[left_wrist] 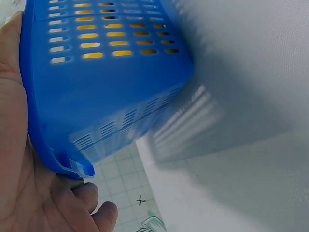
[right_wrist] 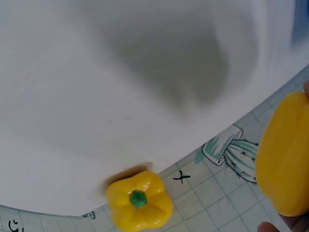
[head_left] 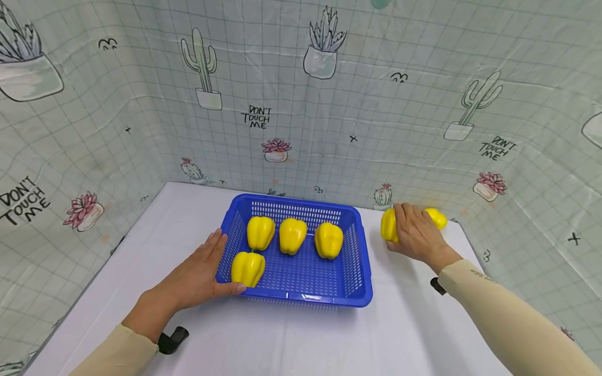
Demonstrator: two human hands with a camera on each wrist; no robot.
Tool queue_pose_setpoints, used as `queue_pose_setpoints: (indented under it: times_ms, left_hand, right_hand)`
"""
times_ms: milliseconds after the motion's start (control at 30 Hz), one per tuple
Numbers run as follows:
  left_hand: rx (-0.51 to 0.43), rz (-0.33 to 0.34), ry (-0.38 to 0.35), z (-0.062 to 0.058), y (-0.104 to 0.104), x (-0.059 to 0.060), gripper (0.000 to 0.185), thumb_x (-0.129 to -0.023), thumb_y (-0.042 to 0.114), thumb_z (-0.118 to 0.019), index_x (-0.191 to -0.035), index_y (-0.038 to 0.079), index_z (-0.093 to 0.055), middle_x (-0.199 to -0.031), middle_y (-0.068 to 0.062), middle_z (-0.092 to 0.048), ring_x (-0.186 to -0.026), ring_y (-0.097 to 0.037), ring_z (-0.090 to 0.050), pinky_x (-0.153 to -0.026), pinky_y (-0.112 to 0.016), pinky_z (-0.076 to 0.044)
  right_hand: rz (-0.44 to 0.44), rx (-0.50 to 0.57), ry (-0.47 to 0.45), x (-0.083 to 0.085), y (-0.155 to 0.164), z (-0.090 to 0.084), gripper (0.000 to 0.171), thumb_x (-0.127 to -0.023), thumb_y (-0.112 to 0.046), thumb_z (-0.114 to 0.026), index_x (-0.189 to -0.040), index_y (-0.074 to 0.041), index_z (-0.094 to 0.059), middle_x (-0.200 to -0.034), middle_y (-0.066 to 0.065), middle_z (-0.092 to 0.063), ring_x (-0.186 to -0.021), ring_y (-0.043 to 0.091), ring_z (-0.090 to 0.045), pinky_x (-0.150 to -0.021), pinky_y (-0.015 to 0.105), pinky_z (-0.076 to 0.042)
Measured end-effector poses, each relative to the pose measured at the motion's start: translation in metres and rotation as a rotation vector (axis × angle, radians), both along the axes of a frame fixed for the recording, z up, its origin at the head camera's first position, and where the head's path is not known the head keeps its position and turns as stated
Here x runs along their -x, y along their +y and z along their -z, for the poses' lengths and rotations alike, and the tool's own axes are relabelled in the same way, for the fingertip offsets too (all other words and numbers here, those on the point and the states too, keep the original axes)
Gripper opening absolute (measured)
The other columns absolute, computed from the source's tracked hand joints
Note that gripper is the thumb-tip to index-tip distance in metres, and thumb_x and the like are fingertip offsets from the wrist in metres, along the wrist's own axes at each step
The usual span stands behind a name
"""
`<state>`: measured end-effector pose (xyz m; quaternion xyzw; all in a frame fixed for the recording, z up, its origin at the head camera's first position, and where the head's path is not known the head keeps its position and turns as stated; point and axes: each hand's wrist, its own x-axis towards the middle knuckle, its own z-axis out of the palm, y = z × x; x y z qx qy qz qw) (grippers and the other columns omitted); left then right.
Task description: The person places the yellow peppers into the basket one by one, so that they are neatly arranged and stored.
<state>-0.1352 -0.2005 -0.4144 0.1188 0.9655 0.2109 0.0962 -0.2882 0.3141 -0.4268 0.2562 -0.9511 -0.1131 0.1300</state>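
Right hand (head_left: 416,230) grips yellow bell pepper (head_left: 388,225) (looks light, smooth, likely slippery; wrap body). Left hand (head_left: 199,271) flat against blue basket (head_left: 357,261).

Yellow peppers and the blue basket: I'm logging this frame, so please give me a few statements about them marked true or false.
1. Four yellow peppers lie in the blue basket. True.
2. The right hand grips a pepper outside the basket. True.
3. The left hand holds a pepper. False: it rests against the basket's left side.
4. No other pepper lies outside the basket. False: a second loose pepper sits just beyond the right hand.
5. The basket is red. False: it is blue.
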Motion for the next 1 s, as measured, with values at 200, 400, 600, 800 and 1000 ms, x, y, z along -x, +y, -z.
queue_pose_setpoints:
  times_ms: [200,400,600,800,1000]
  left_hand:
    - [0.0,0.0,-0.007,0.0,0.0,-0.001,0.134,-0.083,0.086,-0.062,-0.166,-0.006,-0.013,-0.176,-0.026,-0.004,-0.158,-0.052,-0.02,-0.124,-0.067,-0.028]
    - [0.005,0.003,-0.007,0.0,0.0,-0.001,0.134,-0.083,0.087,-0.062,-0.166,-0.006,-0.012,-0.176,-0.026,-0.004,-0.157,-0.054,-0.022,-0.123,-0.067,-0.029]
    - [0.004,0.003,-0.008,-0.001,0.0,-0.001,0.134,-0.083,0.085,-0.064,-0.166,-0.006,-0.013,-0.176,-0.026,-0.004,-0.157,-0.053,-0.021,-0.124,-0.067,-0.029]
    - [0.001,0.001,-0.018,0.0,-0.001,0.0,0.134,-0.083,0.085,-0.063,-0.166,-0.006,-0.011,-0.176,-0.025,-0.003,-0.158,-0.053,-0.02,-0.124,-0.067,-0.028]
    - [0.001,0.0,-0.026,0.001,-0.001,0.001,0.134,-0.083,0.086,-0.063,-0.167,-0.005,-0.01,-0.176,-0.025,-0.002,-0.158,-0.053,-0.02,-0.124,-0.067,-0.028]
  right_hand:
    - [-0.021,0.004,0.016,-0.006,-0.007,-0.011,0.086,-0.08,-0.05,-0.082,-0.132,0.006,-0.043,-0.115,0.026,-0.059,-0.099,0.042,-0.062,-0.087,0.054,-0.058]
    - [-0.058,0.011,0.032,-0.013,-0.018,-0.022,0.086,-0.079,-0.05,-0.083,-0.133,0.006,-0.046,-0.112,0.024,-0.06,-0.096,0.039,-0.061,-0.087,0.052,-0.058]
    - [-0.101,0.073,0.052,-0.019,-0.032,-0.033,0.09,-0.076,-0.042,-0.088,-0.137,0.008,-0.043,-0.116,0.027,-0.06,-0.1,0.043,-0.061,-0.088,0.054,-0.059]
    - [-0.142,0.121,0.067,-0.025,-0.05,-0.045,0.091,-0.075,-0.04,-0.09,-0.138,0.008,-0.044,-0.119,0.028,-0.06,-0.101,0.043,-0.062,-0.083,0.052,-0.059]
    - [-0.164,0.111,0.046,-0.031,-0.072,-0.052,0.098,-0.077,-0.049,-0.089,-0.142,0.009,-0.043,-0.125,0.028,-0.059,-0.109,0.044,-0.061,-0.089,0.056,-0.058]
